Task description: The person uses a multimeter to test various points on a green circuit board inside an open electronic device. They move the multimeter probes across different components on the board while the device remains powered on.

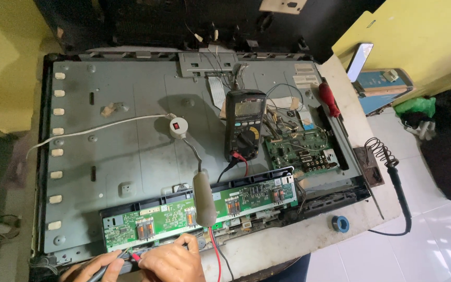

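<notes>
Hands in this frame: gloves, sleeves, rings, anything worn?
Both bare. The left hand and right hand show no gloves, rings or watch in the visible part. No sleeve reaches the wrists as far as the frame shows; the forearms are cut off by the bottom edge, so anything worn higher up can't be told.

Multimeter [245, 124] lying on panel back [131, 146]; circuit board [197, 213] lying before it, screwdriver [329, 99] lying right, inline switch [179, 127] lying left.

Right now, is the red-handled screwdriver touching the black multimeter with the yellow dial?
Apart. The head view shows the red-handled screwdriver lying at the panel's right edge, with wires and bare grey metal between it and the black multimeter.
</notes>
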